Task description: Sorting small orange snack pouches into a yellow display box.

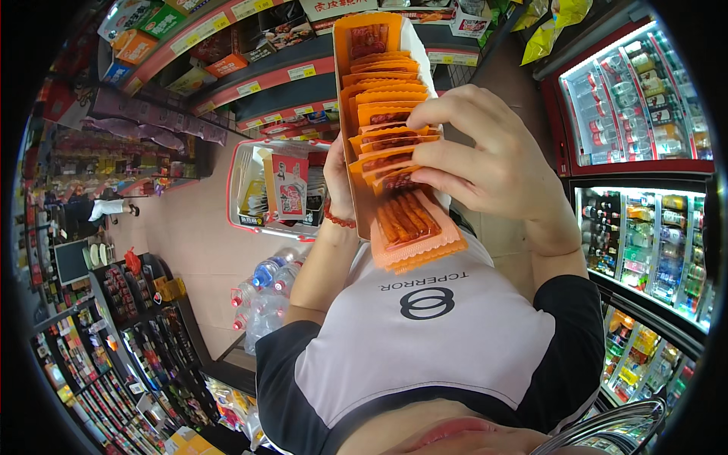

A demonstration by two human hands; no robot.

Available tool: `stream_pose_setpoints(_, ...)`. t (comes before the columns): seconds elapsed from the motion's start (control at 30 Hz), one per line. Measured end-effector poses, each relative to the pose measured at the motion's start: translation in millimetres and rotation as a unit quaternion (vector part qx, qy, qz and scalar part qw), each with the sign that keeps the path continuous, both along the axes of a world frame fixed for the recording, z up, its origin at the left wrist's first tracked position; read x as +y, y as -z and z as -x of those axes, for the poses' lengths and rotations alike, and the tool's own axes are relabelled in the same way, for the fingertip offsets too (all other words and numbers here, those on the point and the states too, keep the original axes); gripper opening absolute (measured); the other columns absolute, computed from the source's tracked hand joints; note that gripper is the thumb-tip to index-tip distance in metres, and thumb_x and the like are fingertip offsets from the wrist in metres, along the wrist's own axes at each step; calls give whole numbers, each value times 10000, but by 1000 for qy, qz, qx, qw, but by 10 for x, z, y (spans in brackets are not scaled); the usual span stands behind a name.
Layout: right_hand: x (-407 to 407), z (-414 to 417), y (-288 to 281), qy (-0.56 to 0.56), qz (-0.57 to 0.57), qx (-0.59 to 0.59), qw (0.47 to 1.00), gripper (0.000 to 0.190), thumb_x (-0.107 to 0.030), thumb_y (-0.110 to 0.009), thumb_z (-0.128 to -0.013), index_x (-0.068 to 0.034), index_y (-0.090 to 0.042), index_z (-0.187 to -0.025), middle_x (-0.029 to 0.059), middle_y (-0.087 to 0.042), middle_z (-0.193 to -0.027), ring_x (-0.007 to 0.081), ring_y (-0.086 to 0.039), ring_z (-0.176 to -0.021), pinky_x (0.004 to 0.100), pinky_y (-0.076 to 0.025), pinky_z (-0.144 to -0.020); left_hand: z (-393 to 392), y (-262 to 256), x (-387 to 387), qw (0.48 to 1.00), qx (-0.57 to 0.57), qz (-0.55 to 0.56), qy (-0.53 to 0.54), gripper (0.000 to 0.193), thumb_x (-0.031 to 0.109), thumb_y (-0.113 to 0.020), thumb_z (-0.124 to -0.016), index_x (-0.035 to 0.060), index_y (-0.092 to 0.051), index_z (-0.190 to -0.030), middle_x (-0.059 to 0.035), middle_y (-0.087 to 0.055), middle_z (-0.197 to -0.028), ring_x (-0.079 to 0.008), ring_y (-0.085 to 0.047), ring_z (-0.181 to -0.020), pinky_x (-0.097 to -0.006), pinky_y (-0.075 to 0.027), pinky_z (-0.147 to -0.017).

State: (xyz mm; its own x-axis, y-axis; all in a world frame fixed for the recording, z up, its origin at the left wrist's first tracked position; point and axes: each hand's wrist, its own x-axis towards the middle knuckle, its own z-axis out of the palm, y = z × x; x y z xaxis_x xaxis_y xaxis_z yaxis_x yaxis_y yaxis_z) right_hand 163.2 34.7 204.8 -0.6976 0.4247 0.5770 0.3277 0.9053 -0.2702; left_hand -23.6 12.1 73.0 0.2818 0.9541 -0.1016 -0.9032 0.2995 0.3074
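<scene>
A long open cardboard box [346, 122] is tilted in front of my chest, filled with a row of orange snack packets [388, 91]. Reddish-brown sticks show through their windows. My left hand [339, 187], with a red bead bracelet at the wrist, holds the box from its left side; its fingers are partly hidden behind it. My right hand [472, 145] reaches over the right wall, fingertips touching packets around the middle and lower part of the row. Whether it pinches one is unclear. At the near end a packet [408, 222] lies face up, overlapping another and sticking out past the box.
Shelves [318, 71] of boxed goods with price tags stand ahead. A red-rimmed shopping basket [232, 187] holding boxes is beyond my left hand. Large plastic bottles [267, 301] stand on the floor at left. Lit drink fridges [569, 168] line the right. A person [108, 209] is far left.
</scene>
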Motion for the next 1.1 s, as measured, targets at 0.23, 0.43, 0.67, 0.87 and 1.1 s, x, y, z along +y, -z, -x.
stream_pose_setpoints(0.23, -3, -12, -4, -29, -8, -36, 999, 185, -88, -744, -672, -70, -630, -817, 44, -631, -1030, 244, -572, -985, 385, -450, -843, -18, -36, -45, 1000, -6, -4, 16, 495, 357, -335, -1001, 23, -460, -1346, -161, -547, -1303, -283, -567, -1152, -422, -461, -993)
stream_pose_setpoints(0.43, 85, 24, -35, -29, -68, 50, 996, 159, -44, -726, -707, -18, -628, -830, 80, -648, -961, 265, -600, -897, 350, -484, -764, -64, 80, -82, 999, -30, 21, -20, 511, 378, -329, -1002, 25, -450, -1352, -161, -540, -1313, -280, -553, -1174, -418, -441, -1020)
stream_pose_setpoints(0.67, 171, 87, 81, 20, 80, 310, 947, 49, -47, -670, -879, -1, -653, -888, 52, -657, -771, 87, -603, -588, 193, -459, -528, 41, 280, -194, 999, -6, 38, -17, 515, 375, -284, -1002, 27, -455, -1340, -167, -563, -1285, -296, -583, -1144, -416, -478, -985)
stream_pose_setpoints(0.87, 126, 51, 102, 56, 149, 299, 941, 46, -49, -661, -890, -5, -661, -900, 40, -665, -761, 65, -598, -602, 193, -458, -531, 65, 413, -74, 996, 71, 54, -10, 466, 334, -329, -1003, 8, -498, -1291, -139, -595, -1235, -255, -613, -1081, -376, -500, -943)
stream_pose_setpoints(1.1, 92, -155, 34, -131, 29, 180, 975, 105, -65, -711, -795, -12, -644, -857, 83, -643, -809, 217, -622, -674, 288, -500, -611, -19, 178, -79, 995, 65, 76, -14, 440, 339, -361, -999, 21, -532, -1250, -123, -622, -1172, -228, -626, -1031, -357, -513, -907)
